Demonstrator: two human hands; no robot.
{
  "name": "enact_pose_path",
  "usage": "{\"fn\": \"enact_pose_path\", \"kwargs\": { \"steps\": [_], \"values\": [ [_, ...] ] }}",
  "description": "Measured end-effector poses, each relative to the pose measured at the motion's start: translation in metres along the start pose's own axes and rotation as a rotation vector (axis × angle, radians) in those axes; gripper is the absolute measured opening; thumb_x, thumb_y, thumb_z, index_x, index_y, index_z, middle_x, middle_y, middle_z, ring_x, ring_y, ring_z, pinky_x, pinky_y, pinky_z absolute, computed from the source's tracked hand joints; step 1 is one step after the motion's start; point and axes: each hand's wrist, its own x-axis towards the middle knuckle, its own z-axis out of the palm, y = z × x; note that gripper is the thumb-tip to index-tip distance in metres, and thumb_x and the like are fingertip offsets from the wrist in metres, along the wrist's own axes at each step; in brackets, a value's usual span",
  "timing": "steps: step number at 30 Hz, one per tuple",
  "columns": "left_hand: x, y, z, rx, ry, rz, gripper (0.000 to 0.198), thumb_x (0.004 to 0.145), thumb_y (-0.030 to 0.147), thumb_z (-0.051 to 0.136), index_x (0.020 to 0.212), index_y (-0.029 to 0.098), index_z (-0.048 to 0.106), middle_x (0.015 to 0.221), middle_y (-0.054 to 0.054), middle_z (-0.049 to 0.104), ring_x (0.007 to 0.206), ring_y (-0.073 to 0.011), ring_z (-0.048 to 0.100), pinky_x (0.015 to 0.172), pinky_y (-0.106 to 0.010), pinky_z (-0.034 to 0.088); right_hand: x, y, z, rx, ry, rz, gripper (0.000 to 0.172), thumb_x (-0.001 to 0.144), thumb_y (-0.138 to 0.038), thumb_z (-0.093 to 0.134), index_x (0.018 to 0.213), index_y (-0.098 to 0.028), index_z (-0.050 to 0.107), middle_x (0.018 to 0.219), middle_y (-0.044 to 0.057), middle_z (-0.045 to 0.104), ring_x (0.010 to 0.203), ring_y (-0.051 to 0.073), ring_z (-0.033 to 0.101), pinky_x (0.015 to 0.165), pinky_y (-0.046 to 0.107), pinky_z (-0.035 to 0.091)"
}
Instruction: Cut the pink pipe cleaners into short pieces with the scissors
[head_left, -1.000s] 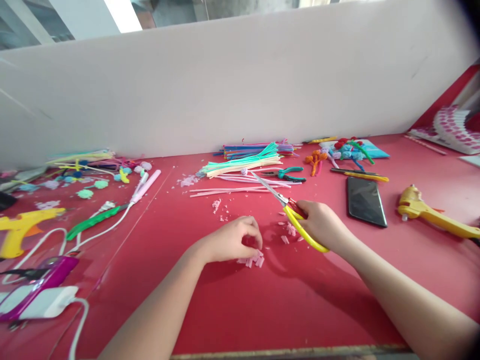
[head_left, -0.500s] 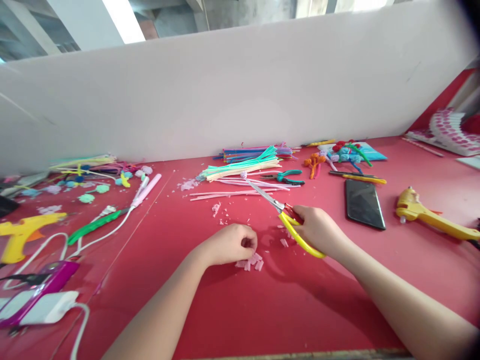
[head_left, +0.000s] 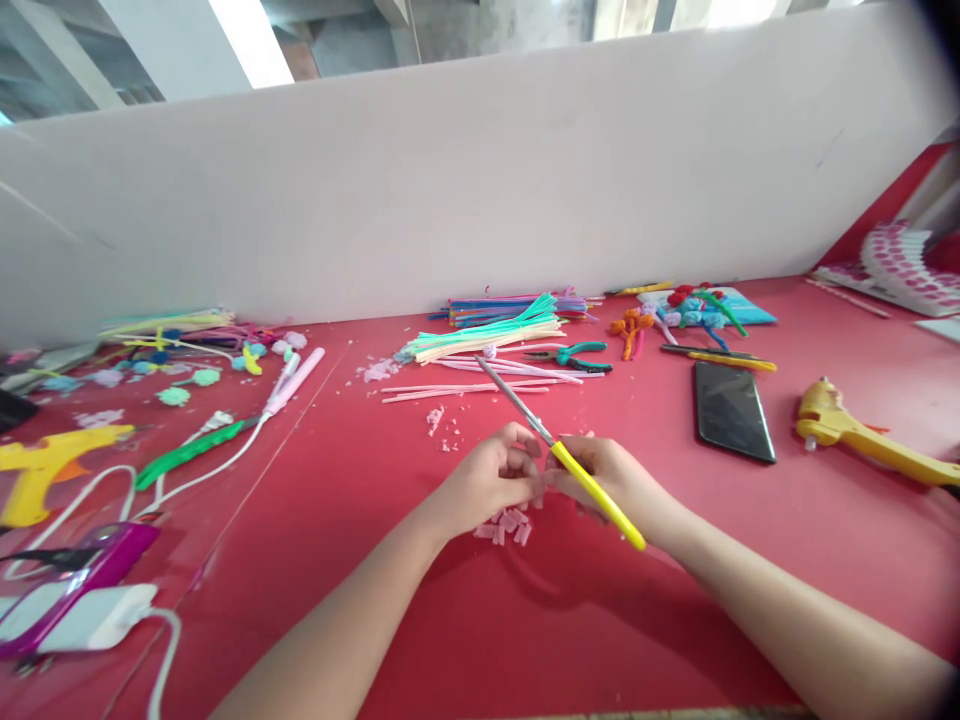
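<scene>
Yellow-handled scissors (head_left: 592, 488) are in my right hand (head_left: 611, 480), their blades closed and pointing away to the upper left. My left hand (head_left: 495, 475) meets it fingertip to fingertip, its fingers pinched together; anything between them is too small to make out. Just below my left hand lies a small pile of short pink pieces (head_left: 504, 527). Pink fluff scraps (head_left: 435, 418) are scattered beyond it. Farther back, several long pink stems (head_left: 465, 388) lie in front of a bundle of mint and cream stems (head_left: 487, 335).
Teal-handled pliers (head_left: 577, 353) lie behind the hands. A black phone (head_left: 733, 412) and a yellow glue gun (head_left: 862, 430) are at the right. Another yellow glue gun (head_left: 45, 465), a green tool (head_left: 191, 455) and white cables (head_left: 217, 475) occupy the left. A pale partition (head_left: 480, 190) stands behind.
My left hand has lifted off the pink pile and moved right. My right hand has come in to meet it, and the scissors have turned and closed.
</scene>
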Motion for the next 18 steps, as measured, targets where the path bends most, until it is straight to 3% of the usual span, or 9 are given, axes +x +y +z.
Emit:
{"fn": "enact_pose_path", "kwargs": {
  "steps": [5, 8, 11, 18],
  "values": [
    [0.002, -0.007, 0.008, -0.049, 0.083, 0.046, 0.022, 0.069, 0.015, 0.054, 0.088, 0.019, 0.044, 0.064, 0.002, 0.053, 0.061, -0.0104, 0.053, 0.059, -0.023, 0.04, 0.001, 0.002, 0.003, 0.088, 0.014, 0.08, 0.014, 0.072, -0.032, 0.041, 0.067, -0.018, 0.043, 0.044, -0.007, 0.042, 0.034, 0.005, 0.039, 0.035, 0.016, 0.028],
    [0.002, -0.007, 0.01, 0.083, 0.123, 0.051, 0.01, 0.07, 0.021, 0.053, 0.078, 0.017, 0.05, 0.065, 0.0, 0.055, 0.062, -0.0116, 0.053, 0.06, -0.024, 0.04, 0.002, 0.002, 0.003, 0.075, 0.069, 0.104, 0.02, 0.072, -0.036, 0.041, 0.063, -0.019, 0.041, 0.042, -0.007, 0.041, 0.034, 0.006, 0.039, 0.034, 0.017, 0.027],
    [0.001, -0.004, 0.011, 0.248, 0.203, 0.069, 0.013, 0.071, 0.028, 0.051, 0.069, 0.016, 0.054, 0.063, 0.0, 0.055, 0.059, -0.0115, 0.052, 0.057, -0.023, 0.038, 0.002, 0.001, 0.003, 0.009, 0.109, 0.086, 0.02, 0.071, -0.035, 0.043, 0.061, -0.019, 0.04, 0.041, -0.007, 0.041, 0.035, 0.006, 0.039, 0.037, 0.018, 0.027],
    [-0.004, -0.007, 0.018, 0.32, 0.205, 0.013, 0.02, 0.077, 0.034, 0.042, 0.074, 0.018, 0.054, 0.053, 0.004, 0.051, 0.032, -0.0065, 0.042, 0.041, -0.021, 0.034, 0.002, 0.004, 0.006, -0.085, 0.16, 0.048, 0.019, 0.071, -0.034, 0.043, 0.06, -0.019, 0.04, 0.042, -0.007, 0.041, 0.038, 0.006, 0.036, 0.039, 0.019, 0.023]
  ]
}}
